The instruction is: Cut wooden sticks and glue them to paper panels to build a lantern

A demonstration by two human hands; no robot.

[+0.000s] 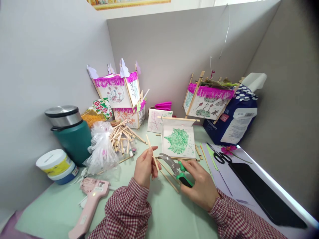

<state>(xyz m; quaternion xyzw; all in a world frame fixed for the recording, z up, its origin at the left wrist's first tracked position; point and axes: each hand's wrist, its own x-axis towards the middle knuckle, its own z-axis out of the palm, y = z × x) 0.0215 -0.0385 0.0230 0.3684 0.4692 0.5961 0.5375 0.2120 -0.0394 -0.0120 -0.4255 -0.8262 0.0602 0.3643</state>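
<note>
- While the left hand (146,167) is pinching a thin wooden stick (150,144) between thumb and fingers, the right hand (199,182) is gripping green-handled pruners (177,168), fingers only loosely bent round the handles.
- That stick is sitting just off the near-left corner of the leaf panel (178,141); its long axis is slanting, upper end pointing away and left, lower end angling back toward the wearer.
- Pruner tips are pointing at the stick; can't tell if they're touching.
- Looks to me like they're lining up a cut, so the next move is probably calling for a steady pinch and blades square across the stick.
- Further out, a loose stick (171,185) is lying on the panel's near side, a stick pile (126,132) is lying left of it, and a glue gun (91,205) is resting nearer and farther left.
</note>
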